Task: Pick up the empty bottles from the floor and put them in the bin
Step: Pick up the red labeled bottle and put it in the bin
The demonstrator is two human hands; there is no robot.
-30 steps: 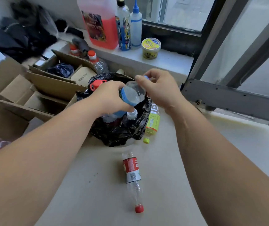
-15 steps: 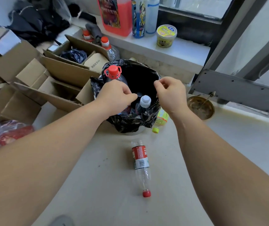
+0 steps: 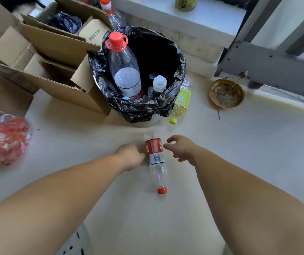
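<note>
A clear bottle with a red label (image 3: pixel 156 159) and a red cap lies on the pale floor, cap pointing toward me. My left hand (image 3: pixel 131 155) is beside its label on the left, fingers curled, touching or nearly touching it. On the label's right my right hand (image 3: pixel 181 147) hovers with fingers spread and holds nothing. Beyond them stands the bin (image 3: pixel 142 107) lined with a black bag. Inside it stand a large clear bottle with a red handled cap (image 3: pixel 123 70) and a smaller white-capped bottle (image 3: pixel 158 85). A yellow-green bottle (image 3: pixel 181 100) lies against the bin's right side.
Open cardboard boxes (image 3: pixel 55 57) crowd the floor left of the bin, with another red-capped bottle (image 3: pixel 112 13) behind them. A red plastic bag (image 3: pixel 4 137) lies at the far left. A brass dish (image 3: pixel 226 93) sits at the right below a grey metal frame (image 3: pixel 268 61).
Both hands have left the bin's mouth and come down to the red-labelled bottle on the floor. The blue-labelled bottle held a second ago is now inside the bin.
</note>
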